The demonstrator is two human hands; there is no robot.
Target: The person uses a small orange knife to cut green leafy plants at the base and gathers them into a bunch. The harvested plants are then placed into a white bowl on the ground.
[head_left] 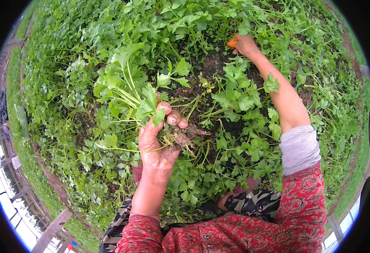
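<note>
My left hand (159,136) is closed around a bunch of leafy celery-like plants (128,95). Their leaves fan out to the upper left, and a clump of soil-covered roots (183,139) sticks out below my fingers. Farther forward on the right, my right hand (246,45) reaches down among the growing plants, fingers bent. Something orange (232,42) shows at its fingers, but whether it is worn or held is unclear. Leaves partly hide those fingertips, and what they grip cannot be made out. Dark soil (215,64) shows between the two hands.
Dense green plants (77,76) surround me on all sides, close to my knees. A narrow soil strip (50,180) runs along the left of the bed. A wooden post (52,231) stands at the lower left, and another post (335,226) at the lower right.
</note>
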